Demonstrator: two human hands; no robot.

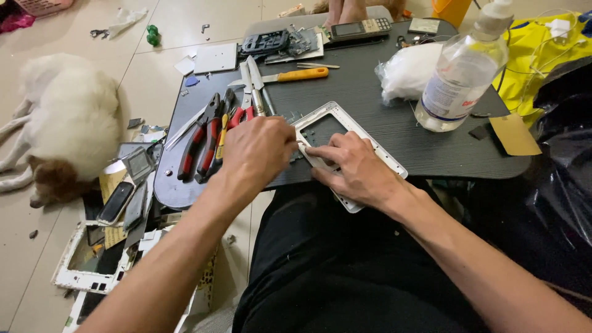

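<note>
The white frame (370, 145) lies flat on the dark table (394, 98), at its near edge. Its long side runs slantwise, from far left to near right. It is a thin white rim with a dark, greenish middle (like an empty picture frame). The right hand (354, 169) presses flat on it, fingers spread. The left hand (259, 151) pinches its left edge, fingers together. Red-handled pliers (203, 139) lie just left.

Pliers (200, 139) left of frame (370, 145)
</note>
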